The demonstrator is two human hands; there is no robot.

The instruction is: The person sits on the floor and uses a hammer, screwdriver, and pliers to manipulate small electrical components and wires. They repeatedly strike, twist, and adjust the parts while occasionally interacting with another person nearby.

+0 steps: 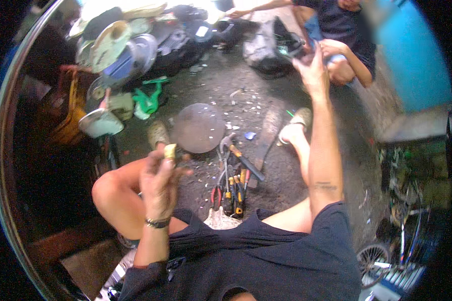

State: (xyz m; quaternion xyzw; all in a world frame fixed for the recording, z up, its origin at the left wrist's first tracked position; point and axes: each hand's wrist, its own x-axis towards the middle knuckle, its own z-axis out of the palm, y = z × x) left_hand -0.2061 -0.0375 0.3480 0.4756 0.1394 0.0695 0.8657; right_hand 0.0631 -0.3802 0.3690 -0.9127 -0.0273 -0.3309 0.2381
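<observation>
My left hand (158, 180) is raised near my left knee, fingers round a small yellowish block (170, 152). My right arm stretches forward, and my right hand (311, 70) is at a dark object (302, 51) that I cannot make out, close beside a co-worker's hand (334, 47). Between my feet lie a round metal disc (198, 128), a hammer (246, 163), red-handled pliers (216, 196) and several yellow-and-black-handled tools (237, 198) on the dirty ground.
A co-worker (351, 25) crouches at back right beside a black bag (261, 47) and a blue wall (407, 60). Piled plates and lids (130, 60), green plastic (145, 100) and a yellow frame (70, 115) are at left. A bicycle wheel (371, 261) stands low right.
</observation>
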